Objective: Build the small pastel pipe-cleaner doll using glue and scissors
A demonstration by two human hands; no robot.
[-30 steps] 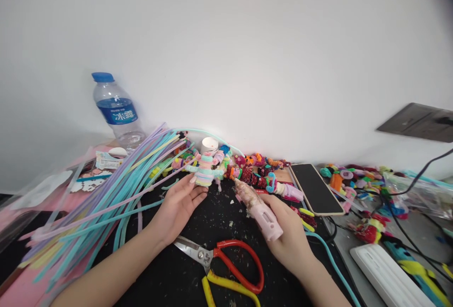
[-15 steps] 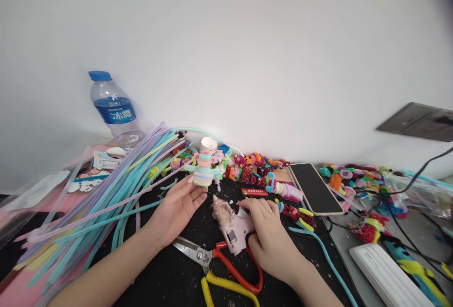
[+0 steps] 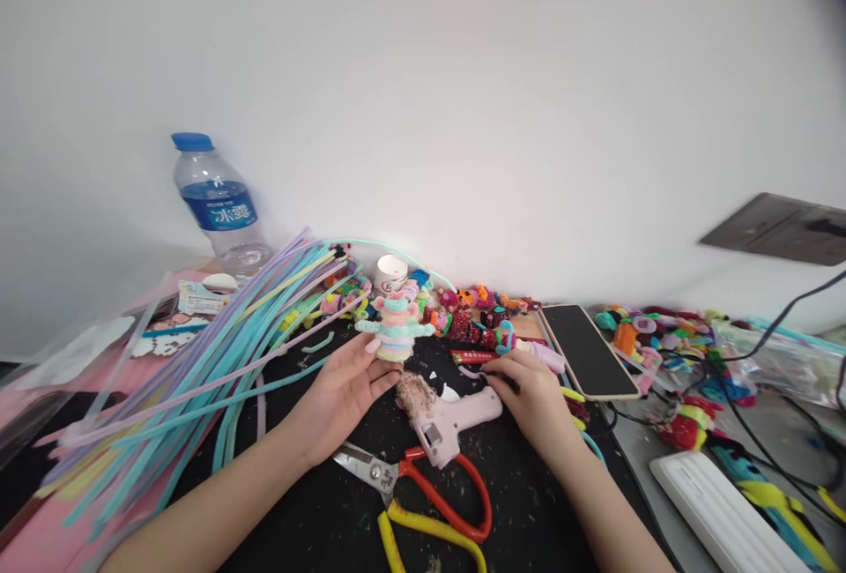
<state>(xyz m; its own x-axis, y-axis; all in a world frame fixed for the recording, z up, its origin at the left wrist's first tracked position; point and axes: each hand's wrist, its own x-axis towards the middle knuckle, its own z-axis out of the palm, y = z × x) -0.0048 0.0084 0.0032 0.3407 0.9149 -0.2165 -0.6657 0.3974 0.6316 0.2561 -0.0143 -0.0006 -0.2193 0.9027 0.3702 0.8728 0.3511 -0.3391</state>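
Toward the far edge of the surface [image 3: 522, 516], the head view shows your left hand [image 3: 337, 401], fingers clamped low on the striped figure [image 3: 395, 331]; a light hold should spare its soft bands. Your right hand's [image 3: 534, 392] fingers bunch at a lilac strand [image 3: 470, 373], grip unclear; best avoid the possibly hot glue gun [image 3: 450, 425].

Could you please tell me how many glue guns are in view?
1: the pink glue gun lies on the black surface between the left hand and the right hand, partly over the scissors. Others could be hidden in the clutter.
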